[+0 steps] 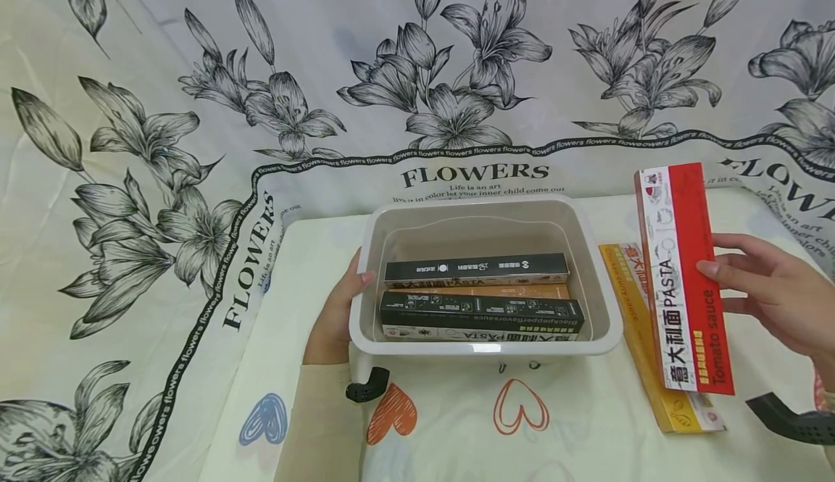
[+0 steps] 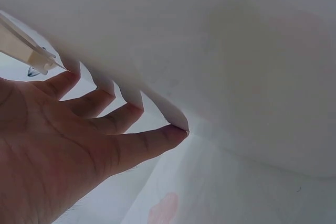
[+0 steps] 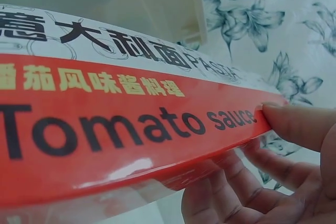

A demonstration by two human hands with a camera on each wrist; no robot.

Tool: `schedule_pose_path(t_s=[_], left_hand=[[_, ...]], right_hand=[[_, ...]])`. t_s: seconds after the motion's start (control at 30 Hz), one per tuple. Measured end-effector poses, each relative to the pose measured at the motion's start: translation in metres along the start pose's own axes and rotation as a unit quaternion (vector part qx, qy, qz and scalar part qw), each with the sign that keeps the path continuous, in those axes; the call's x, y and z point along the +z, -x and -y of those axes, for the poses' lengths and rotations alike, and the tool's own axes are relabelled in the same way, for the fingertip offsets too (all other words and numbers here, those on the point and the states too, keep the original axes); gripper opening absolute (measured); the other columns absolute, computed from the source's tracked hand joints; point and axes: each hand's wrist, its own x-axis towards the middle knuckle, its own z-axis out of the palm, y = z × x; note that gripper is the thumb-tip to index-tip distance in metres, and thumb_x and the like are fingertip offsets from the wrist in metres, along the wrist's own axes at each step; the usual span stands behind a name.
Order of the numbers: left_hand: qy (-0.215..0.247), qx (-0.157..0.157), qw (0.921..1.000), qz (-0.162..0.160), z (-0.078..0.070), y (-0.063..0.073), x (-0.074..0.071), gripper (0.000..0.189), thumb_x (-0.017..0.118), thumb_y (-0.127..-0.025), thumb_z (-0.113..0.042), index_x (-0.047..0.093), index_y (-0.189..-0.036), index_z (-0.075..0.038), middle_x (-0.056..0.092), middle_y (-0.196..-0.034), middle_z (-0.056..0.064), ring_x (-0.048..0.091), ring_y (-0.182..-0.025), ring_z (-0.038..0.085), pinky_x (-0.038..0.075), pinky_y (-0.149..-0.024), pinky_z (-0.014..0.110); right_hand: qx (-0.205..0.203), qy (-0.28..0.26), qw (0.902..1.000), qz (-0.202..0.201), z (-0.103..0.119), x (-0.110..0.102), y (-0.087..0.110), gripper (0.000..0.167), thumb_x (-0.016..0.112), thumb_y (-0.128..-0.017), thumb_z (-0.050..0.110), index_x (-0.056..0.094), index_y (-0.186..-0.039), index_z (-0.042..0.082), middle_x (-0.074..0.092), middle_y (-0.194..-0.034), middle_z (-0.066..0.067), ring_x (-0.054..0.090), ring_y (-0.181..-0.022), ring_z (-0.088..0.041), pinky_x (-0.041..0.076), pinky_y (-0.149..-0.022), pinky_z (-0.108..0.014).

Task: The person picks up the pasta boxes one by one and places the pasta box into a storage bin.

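My right hand [image 1: 766, 286] pinches a red and white pasta box [image 1: 685, 279] labelled "Tomato sauce", thumb on the front and fingers behind. In the right wrist view, the thumb presses near the end of the lettering. Below the raised box, a yellow pasta box [image 1: 636, 322] lies on the tablecloth, partly hidden. My left hand [image 1: 335, 315] holds the left side of a light plastic bin [image 1: 485, 210], thumb tip over the rim. In the left wrist view its fingertips touch the bin's outer wall [image 2: 236, 77]. Inside the bin lie black pasta boxes [image 1: 483, 312].
Between the black boxes, an orange-brown surface [image 1: 528, 291] shows. The white tablecloth [image 1: 457, 424] has drawn hearts. Behind and to the left hangs a curtain [image 1: 313, 177] printed with black flowers, close to the bin's far side.
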Motion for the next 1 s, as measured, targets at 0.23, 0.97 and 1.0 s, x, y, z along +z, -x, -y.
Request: schedule_pose_path(t_s=[0.23,0.97,1.0], left_hand=[[0.015,-0.030,0.9993,-0.015,-0.003,-0.006,0.002,0.087,0.048,-0.094,-0.028,0.017,-0.176,-0.025,0.027,-0.169,0.020,0.025,-0.151,0.045,0.015,-0.115,0.079],[0.027,-0.020,0.9992,-0.020,-0.003,-0.008,0.004,0.085,0.047,-0.094,-0.027,0.019,-0.175,-0.022,0.030,-0.166,0.023,0.028,-0.148,0.048,0.015,-0.113,0.081],[0.030,-0.022,0.9991,-0.022,-0.003,-0.009,0.004,0.086,0.047,-0.094,-0.026,0.019,-0.175,-0.021,0.030,-0.166,0.023,0.028,-0.147,0.048,0.016,-0.113,0.081]], right_hand=[[-0.040,-0.008,0.9991,-0.015,0.011,0.002,0.001,0.055,0.056,-0.114,0.005,0.048,-0.152,0.043,0.065,-0.121,0.024,0.067,-0.100,0.001,0.060,-0.070,-0.026],[-0.107,0.001,0.9922,-0.063,0.054,0.010,0.006,0.062,0.054,-0.112,-0.002,0.048,-0.164,0.031,0.057,-0.134,0.012,0.060,-0.108,-0.002,0.057,-0.072,-0.017],[-0.110,-0.001,0.9919,-0.063,0.056,0.010,0.006,0.062,0.054,-0.112,-0.002,0.048,-0.165,0.030,0.058,-0.134,0.012,0.061,-0.108,-0.002,0.057,-0.072,-0.017]])
